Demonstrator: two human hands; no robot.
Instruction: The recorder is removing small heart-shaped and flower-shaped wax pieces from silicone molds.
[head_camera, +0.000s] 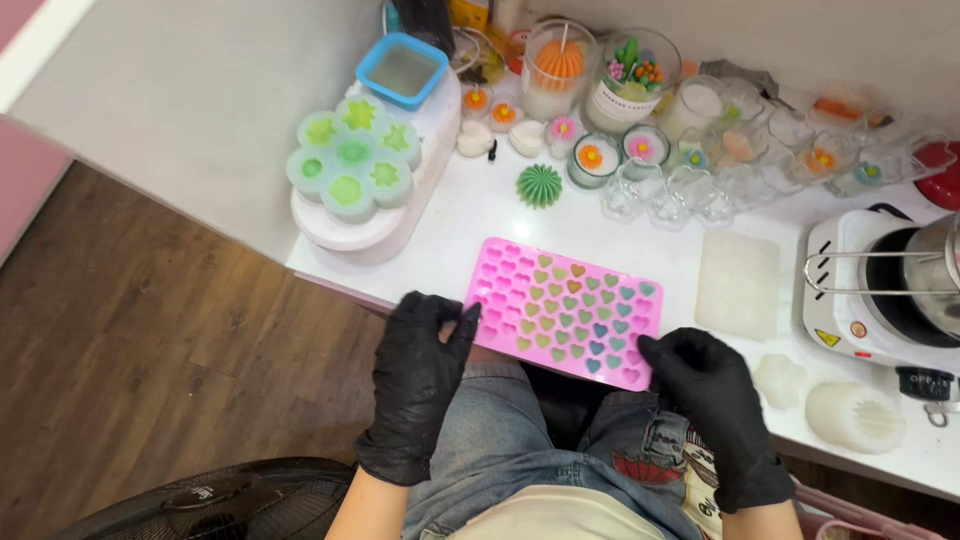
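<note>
I see the left hand (420, 375) and right hand (712, 400) each gripping an end of the pink mould (562, 310), which overhangs the worktop's (450, 230) front edge; bare room behind.

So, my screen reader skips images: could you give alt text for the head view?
Two black-gloved hands, left hand and right hand, hold a pink heart-cavity mould at the edge of a white table crowded with candles and moulds.

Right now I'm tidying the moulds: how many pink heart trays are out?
1: the pink heart tray lies at the table's front edge, left hand and right hand on its near corners.
</note>
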